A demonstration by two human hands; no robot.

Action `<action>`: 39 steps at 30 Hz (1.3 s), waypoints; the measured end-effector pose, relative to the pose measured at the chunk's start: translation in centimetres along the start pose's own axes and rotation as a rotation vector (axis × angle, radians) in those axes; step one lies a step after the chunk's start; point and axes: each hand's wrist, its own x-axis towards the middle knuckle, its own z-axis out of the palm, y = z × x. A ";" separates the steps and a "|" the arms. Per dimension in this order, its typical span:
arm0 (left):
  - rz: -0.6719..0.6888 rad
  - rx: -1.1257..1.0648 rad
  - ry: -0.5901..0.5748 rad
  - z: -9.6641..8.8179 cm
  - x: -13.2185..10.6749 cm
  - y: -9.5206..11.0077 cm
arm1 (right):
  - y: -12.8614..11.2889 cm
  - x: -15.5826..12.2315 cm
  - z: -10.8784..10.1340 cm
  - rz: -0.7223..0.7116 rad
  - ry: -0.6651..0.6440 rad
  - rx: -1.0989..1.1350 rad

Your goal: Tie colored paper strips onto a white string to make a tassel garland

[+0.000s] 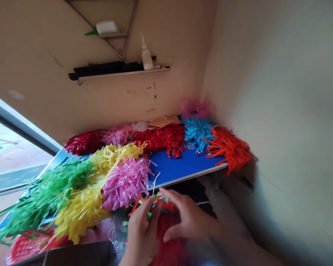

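Off the near edge of the desk [180, 168], the left hand [143, 225] points forward, fingers about coloured strips [156, 203]; whether they grip, I cannot tell. The red bunch [169, 242] trails lengthwise towards the person. The right hand [192, 214] reaches leftward, thumb and fingers apart.

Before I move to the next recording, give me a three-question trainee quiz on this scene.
1. True or false: the left hand and the right hand both lie flat on the blue tabletop.
2. Which bundle lies beside the orange bundle? A) green B) light-blue C) yellow
3. Fill in: the bottle lying above the wall shelf has a ____ tip.

Key: 1. False; both are curved, with coloured strips between them. 2. B. 3. Green.
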 end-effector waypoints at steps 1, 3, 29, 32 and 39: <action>-0.074 -0.078 0.004 0.5 0.3 0.3 | 0.4 0.0 0.8 -0.018 -0.029 -0.030; -0.209 -0.254 -0.023 1.7 1.3 0.7 | 1.8 0.4 2.1 -0.011 -0.041 -0.026; -0.812 -1.071 -0.381 7.1 -1.9 -3.7 | 4.9 1.5 2.3 0.327 0.263 0.383; -0.838 -1.035 -0.265 6.9 -1.6 -4.9 | 4.3 1.0 0.8 0.303 0.107 0.455; -0.872 -0.983 0.002 5.7 -1.7 -6.8 | 5.1 1.1 -0.2 0.241 0.225 0.162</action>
